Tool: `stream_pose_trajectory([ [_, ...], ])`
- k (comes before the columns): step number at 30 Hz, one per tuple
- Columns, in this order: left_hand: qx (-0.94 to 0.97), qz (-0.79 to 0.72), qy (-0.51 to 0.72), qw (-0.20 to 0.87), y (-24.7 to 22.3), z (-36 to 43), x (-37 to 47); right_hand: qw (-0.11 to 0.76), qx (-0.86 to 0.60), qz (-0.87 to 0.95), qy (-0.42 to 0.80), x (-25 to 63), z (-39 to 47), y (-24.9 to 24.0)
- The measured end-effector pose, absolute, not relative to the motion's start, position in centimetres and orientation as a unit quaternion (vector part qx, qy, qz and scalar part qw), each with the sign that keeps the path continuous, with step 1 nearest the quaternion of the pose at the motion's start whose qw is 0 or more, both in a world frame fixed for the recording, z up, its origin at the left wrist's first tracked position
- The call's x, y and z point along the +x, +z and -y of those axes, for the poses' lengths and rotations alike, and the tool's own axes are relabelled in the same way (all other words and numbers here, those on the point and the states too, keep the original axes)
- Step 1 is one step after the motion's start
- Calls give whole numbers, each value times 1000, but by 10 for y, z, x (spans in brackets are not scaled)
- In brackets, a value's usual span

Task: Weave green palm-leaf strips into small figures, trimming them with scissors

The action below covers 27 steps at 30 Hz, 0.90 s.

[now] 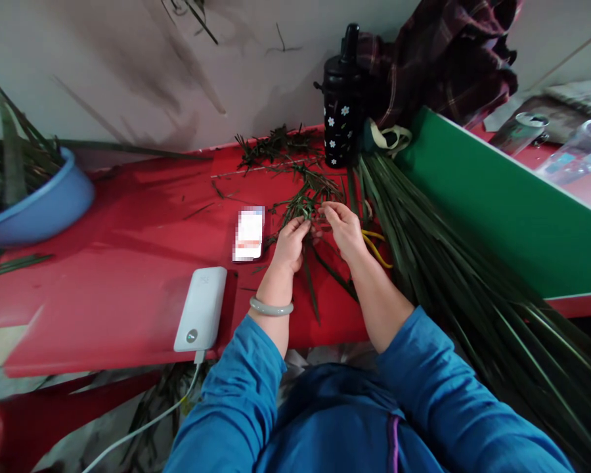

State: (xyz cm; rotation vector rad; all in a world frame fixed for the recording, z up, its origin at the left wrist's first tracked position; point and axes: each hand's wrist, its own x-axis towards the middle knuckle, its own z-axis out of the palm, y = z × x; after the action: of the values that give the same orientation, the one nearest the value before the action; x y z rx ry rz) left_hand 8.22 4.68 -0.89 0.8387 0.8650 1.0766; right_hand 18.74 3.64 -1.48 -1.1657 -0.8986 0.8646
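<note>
Both hands are close together over the red table (142,276). My left hand (292,242), with a pale bangle on its wrist, is closed on a small piece of green leaf work (306,209), whose narrow strips stick out above and below the fingers. Just to the right, my right hand (343,226) has its thumb and forefinger pinched; what lies between the fingertips is too small to make out. Thin green leaf scraps (320,180) are scattered behind the hands. A lit phone (249,234) lies left of my left hand.
A white power bank (201,309) with a cable lies near the front edge. Long green leaves (423,243) stretch along the right, beside a green board (492,203). A black flowered tumbler (341,105) stands behind. At far left is a blue basin (54,203) of leaves.
</note>
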Motion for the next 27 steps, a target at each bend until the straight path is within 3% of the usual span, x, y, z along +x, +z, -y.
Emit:
stream_pose_trajectory([
  [27,413,-439,489,630,-4,-44,79,527,-581,512,350,184,-35,-16],
])
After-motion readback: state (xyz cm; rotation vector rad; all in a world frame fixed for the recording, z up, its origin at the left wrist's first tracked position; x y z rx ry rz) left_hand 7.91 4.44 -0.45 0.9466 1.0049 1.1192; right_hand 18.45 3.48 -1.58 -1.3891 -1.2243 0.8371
